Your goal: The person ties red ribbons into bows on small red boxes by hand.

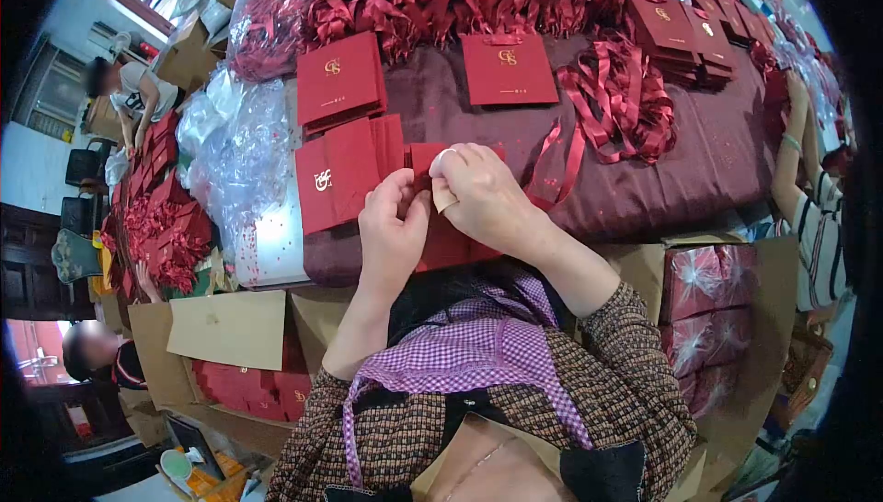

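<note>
A red paper bag lies in front of me at the table edge, partly covered by my hands. My left hand is closed at the bag's left side, thumb and fingers curled against it. Over the bag's upper part, my right hand has its fingers pinched together; what they hold is hidden. White and beige wraps show on its fingers. Just left are a stack of red bags with a gold logo and another stack behind it. A loose red ribbon trails right of my right hand.
A single red bag and a ribbon bundle lie on the dark red cloth. Clear plastic wrap sits left. Open cartons with red bags flank me. Other people work at both sides, including one in a striped top.
</note>
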The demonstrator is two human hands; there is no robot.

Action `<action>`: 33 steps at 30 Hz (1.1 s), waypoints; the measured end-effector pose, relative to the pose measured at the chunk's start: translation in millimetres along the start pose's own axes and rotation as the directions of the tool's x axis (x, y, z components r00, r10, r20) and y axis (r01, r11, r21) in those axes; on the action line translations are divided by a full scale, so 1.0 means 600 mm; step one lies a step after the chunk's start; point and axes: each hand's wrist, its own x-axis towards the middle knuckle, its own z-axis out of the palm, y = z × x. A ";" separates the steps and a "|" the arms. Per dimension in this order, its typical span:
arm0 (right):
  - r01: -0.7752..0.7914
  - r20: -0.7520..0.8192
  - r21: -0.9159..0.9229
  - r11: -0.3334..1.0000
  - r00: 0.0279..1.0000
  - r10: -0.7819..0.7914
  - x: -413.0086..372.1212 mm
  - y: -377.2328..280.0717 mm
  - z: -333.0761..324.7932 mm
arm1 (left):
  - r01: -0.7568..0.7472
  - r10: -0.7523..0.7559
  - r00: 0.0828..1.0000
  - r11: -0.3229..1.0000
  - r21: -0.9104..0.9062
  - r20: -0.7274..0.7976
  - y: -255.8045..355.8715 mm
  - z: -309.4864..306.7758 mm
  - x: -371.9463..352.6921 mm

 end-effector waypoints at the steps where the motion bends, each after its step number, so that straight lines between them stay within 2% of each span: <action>1: 0.023 0.032 -0.091 0.996 0.999 -0.020 0.000 0.000 0.000 | 0.175 -0.163 0.984 0.960 -0.217 0.070 -0.002 0.001 0.002; 3: 0.017 0.042 -0.120 0.993 0.999 -0.012 0.000 -0.001 0.001 | 0.154 -0.140 0.987 0.962 -0.225 0.078 -0.017 0.005 0.001; 5: 0.021 -0.008 -0.089 0.996 1.000 -0.022 0.000 -0.003 0.000 | 0.083 -0.087 0.996 0.978 -0.193 -0.010 -0.028 0.010 0.003; 9: 0.037 -0.035 -0.064 0.997 0.999 -0.039 0.001 -0.006 -0.008 | 0.046 -0.051 0.998 0.986 -0.163 -0.026 -0.034 0.017 0.000; 11: 0.040 -0.050 -0.019 0.999 0.998 -0.041 -0.001 -0.008 -0.009 | -0.020 0.010 0.997 0.991 -0.133 -0.075 -0.031 0.023 0.000; 13: 0.028 -0.046 -0.052 0.998 0.998 -0.031 -0.001 -0.012 -0.016 | -0.002 -0.008 0.998 0.985 -0.173 -0.058 -0.030 0.026 0.003; 15: 0.043 -0.076 -0.032 0.999 0.996 -0.046 -0.001 -0.009 -0.015 | 0.077 -0.090 0.995 0.956 -0.282 -0.034 -0.018 0.021 0.005; 16: 0.064 -0.143 0.021 0.998 0.988 -0.060 -0.003 0.001 -0.012 | 0.126 -0.138 0.990 0.946 -0.298 -0.017 -0.012 0.018 0.005; 18: 0.004 -0.186 0.072 0.997 0.983 0.010 -0.008 0.005 -0.018 | 0.168 -0.183 0.983 0.929 -0.328 -0.013 -0.002 0.010 0.009; 21: -0.105 -0.152 0.195 0.975 0.979 0.136 -0.015 0.002 -0.021 | 0.211 -0.233 0.973 0.885 -0.416 -0.001 -0.007 0.007 0.013; 23: -0.105 -0.149 0.205 0.973 0.979 0.137 -0.018 0.006 -0.015 | 0.214 -0.235 0.972 0.860 -0.463 0.014 -0.006 0.005 0.016; 24: -0.100 -0.158 0.200 0.975 0.978 0.133 -0.019 0.006 -0.012 | 0.223 -0.224 0.973 0.889 -0.400 0.045 -0.012 0.002 0.016; 33: -0.028 -0.189 0.094 0.995 0.981 0.045 -0.017 0.009 0.009 | 0.213 -0.226 0.974 0.893 -0.396 0.015 -0.004 0.003 0.012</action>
